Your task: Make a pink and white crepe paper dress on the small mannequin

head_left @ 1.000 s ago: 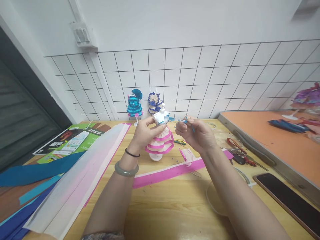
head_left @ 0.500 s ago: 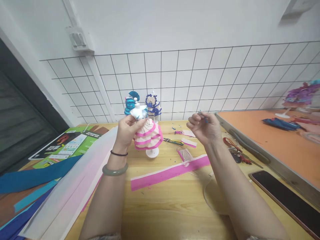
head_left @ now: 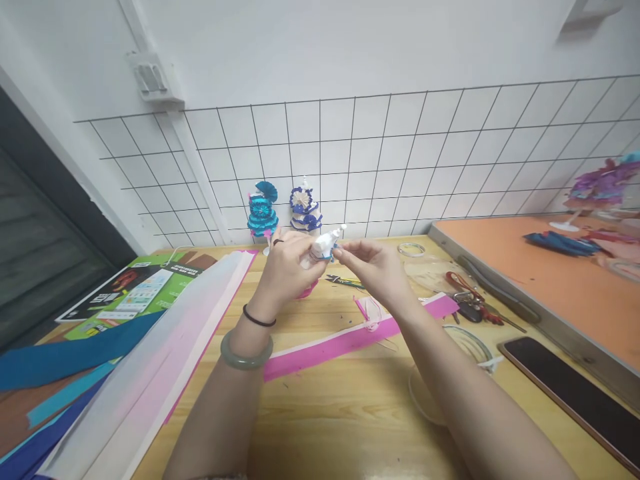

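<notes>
My left hand (head_left: 287,267) is closed around a small white doll mannequin (head_left: 325,243) with a pink and white paper skirt (head_left: 306,289), tipped toward the right so the skirt is mostly hidden behind the hand. My right hand (head_left: 373,263) pinches at the doll's blue-trimmed top, fingers pressed together on a small blue piece I cannot make out. Both hands are held above the wooden table (head_left: 340,413).
Two finished paper-dress dolls, teal (head_left: 262,212) and blue-white (head_left: 304,208), stand by the wire grid wall. A pink paper strip (head_left: 345,341), white-pink paper rolls (head_left: 145,373), blue paper (head_left: 65,347), scissors (head_left: 345,281), keys (head_left: 470,303), tape (head_left: 411,249) and a phone (head_left: 575,393) lie around.
My left hand has tilted the doll down to the right, hiding the skirt. My right hand, apart half a second ago, has come back to the doll's top.
</notes>
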`<action>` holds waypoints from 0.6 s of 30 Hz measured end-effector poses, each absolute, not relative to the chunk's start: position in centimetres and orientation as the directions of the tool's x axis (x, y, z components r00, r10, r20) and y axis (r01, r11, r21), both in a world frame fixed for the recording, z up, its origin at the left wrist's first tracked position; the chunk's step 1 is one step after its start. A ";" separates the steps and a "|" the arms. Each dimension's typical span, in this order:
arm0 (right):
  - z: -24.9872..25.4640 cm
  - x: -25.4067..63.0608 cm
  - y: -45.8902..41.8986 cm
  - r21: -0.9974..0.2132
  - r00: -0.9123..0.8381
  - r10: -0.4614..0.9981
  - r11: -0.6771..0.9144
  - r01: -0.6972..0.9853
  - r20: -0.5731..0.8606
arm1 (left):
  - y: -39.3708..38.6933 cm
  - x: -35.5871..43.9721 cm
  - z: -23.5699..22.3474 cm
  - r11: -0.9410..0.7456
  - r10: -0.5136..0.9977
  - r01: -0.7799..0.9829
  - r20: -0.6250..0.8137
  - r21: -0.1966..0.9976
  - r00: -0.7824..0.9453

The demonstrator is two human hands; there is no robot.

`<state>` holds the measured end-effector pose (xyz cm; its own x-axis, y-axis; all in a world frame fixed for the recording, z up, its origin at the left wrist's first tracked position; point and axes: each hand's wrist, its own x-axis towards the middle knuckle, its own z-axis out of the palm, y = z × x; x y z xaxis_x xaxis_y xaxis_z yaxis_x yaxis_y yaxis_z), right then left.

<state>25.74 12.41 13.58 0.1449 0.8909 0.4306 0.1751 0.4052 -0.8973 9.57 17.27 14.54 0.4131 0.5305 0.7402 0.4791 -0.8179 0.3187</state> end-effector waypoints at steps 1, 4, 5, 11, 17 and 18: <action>13.5 25.8 12.4 -0.883 0.149 0.878 0.421 0.210 0.454 | 17.2 9.6 14.5 -0.818 0.533 0.475 0.738 0.325 0.413; 13.7 26.1 12.3 -0.863 0.110 0.866 0.461 0.204 0.489 | 17.0 9.6 14.6 -0.804 0.583 0.411 0.704 0.429 0.406; 13.8 26.2 12.3 -0.866 0.091 0.867 0.471 0.169 0.490 | 17.0 9.6 14.6 -0.791 0.609 0.376 0.682 0.482 0.405; 14.5 26.7 12.0 -0.884 -0.023 0.884 0.465 -0.053 0.466 | 17.1 9.1 14.7 -0.643 0.685 0.049 0.546 0.764 0.481; 14.4 27.4 12.1 -0.891 -0.089 0.896 0.414 -0.185 0.435 | 18.0 8.4 14.3 -0.525 0.717 -0.127 0.518 0.841 0.467; 14.4 27.5 12.1 -0.895 -0.099 0.900 0.400 -0.200 0.424 | 18.2 8.2 14.2 -0.514 0.719 -0.143 0.515 0.846 0.467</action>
